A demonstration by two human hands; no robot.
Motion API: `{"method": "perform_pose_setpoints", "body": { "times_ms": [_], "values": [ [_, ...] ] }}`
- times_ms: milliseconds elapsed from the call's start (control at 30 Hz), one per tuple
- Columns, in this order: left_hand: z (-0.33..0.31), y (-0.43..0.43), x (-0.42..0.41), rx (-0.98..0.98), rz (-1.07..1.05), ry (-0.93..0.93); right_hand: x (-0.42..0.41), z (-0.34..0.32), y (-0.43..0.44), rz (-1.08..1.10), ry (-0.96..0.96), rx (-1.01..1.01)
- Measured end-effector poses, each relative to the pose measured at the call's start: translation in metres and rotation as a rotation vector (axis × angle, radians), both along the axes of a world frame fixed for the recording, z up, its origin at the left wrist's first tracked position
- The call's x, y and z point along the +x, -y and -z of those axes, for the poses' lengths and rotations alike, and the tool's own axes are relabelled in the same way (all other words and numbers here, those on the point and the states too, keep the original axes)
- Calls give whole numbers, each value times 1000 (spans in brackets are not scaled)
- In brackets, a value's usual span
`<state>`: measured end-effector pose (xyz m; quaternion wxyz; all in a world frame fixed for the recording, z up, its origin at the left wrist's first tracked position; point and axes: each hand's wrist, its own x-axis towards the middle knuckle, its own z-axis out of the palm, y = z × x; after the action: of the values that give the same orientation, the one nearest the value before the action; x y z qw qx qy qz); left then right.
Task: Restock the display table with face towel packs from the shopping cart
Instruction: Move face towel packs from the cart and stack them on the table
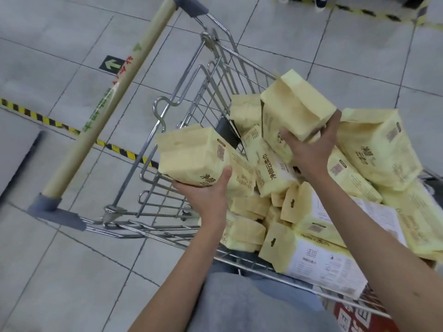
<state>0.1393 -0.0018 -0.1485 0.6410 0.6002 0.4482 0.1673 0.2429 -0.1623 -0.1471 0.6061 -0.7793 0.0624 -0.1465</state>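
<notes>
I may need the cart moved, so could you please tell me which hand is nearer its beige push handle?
Left. The left hand, gripping one pack, is just right of the push handle; the right hand holds a second pack farther right.

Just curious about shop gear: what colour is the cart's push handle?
The push handle is beige with grey end caps; head view.

Pale yellow plastic towel packs point(335, 226) heaped in silver wire shopping cart point(225, 68). One pack point(191, 152) in left hand point(206, 195) over heap's left edge; another pack point(297, 109) in right hand point(311, 149) above heap's middle. Beige tubular cart handle point(115, 97) far left.
</notes>
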Motion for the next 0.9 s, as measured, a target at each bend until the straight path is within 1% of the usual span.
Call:
{"method": "perform_pose_setpoints", "body": {
  "times_ms": [100,200,300,433,533,633,767,900],
  "values": [
    [-21,-5,-1,-48,83,90,-14,-25,3,-2,39,192],
    [-37,-12,-4,-86,165,113,-31,-41,8,18,67,355],
    [-47,-17,-9,-69,284,137,-47,-53,17,24,55,485],
    [-56,-15,-15,-53,443,153,-74,-64,39,73,-15,510],
    [-60,-10,-15,-32,567,105,-98,-68,58,144,-52,556],
    [-58,-5,-12,-52,679,57,-121,-69,69,198,-100,592],
    [-54,0,-8,-88,835,14,-149,-69,67,301,-142,582],
    [-51,-6,-5,-108,964,24,-176,-69,52,409,-154,602]
  ]
}}
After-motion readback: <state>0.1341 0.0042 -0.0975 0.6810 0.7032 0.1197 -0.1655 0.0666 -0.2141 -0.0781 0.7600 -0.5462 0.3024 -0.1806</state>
